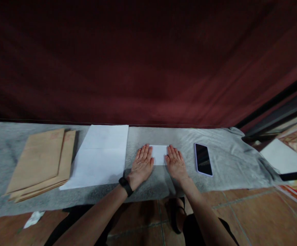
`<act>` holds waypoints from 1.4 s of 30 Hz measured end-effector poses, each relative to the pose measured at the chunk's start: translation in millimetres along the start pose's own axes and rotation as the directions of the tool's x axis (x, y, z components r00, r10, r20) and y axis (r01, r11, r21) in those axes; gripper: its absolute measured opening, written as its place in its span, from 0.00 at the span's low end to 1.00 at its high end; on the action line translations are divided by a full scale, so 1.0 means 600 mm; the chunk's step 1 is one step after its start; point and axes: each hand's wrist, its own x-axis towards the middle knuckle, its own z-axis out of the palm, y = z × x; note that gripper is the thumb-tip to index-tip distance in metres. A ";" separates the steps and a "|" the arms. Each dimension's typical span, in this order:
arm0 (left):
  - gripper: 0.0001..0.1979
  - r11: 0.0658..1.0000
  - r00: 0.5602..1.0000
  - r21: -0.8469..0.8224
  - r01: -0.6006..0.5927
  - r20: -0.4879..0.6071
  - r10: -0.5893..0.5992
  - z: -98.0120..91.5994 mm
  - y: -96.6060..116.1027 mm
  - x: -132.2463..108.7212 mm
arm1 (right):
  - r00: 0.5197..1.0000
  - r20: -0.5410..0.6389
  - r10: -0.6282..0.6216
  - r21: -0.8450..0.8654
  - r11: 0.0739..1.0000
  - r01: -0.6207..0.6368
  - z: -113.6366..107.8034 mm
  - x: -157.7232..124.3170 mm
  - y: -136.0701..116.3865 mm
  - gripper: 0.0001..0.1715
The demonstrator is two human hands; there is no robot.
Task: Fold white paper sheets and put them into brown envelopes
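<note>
A small folded white paper (159, 154) lies on the grey cloth-covered table (222, 164). My left hand (142, 165) lies flat with fingers stretched out, covering the paper's left edge; a black band is on that wrist. My right hand (175, 163) lies flat the same way over the paper's right edge. Both hands press down on the paper, palms down, and neither grips anything.
A stack of white sheets (99, 155) lies left of my hands. Further left sits a pile of brown envelopes (42, 164). A dark phone (203, 159) lies to the right. A dark red curtain (148, 61) hangs behind the table. Tiled floor lies below.
</note>
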 end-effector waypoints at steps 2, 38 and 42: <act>0.29 1.000 1.000 0.009 0.008 0.003 -0.008 -0.002 -0.003 -0.003 | 0.999 -0.011 0.036 0.000 0.999 -0.036 -0.005 0.000 0.002 0.30; 0.24 -0.392 0.865 -0.903 0.177 0.333 -0.377 -0.056 0.048 0.020 | 0.891 0.366 0.270 0.922 0.026 -0.386 -0.054 0.038 -0.068 0.28; 0.20 -0.242 0.859 -0.936 0.254 0.334 -0.389 -0.049 0.027 0.016 | 0.927 0.251 0.279 0.914 0.246 -0.322 -0.040 0.041 -0.046 0.20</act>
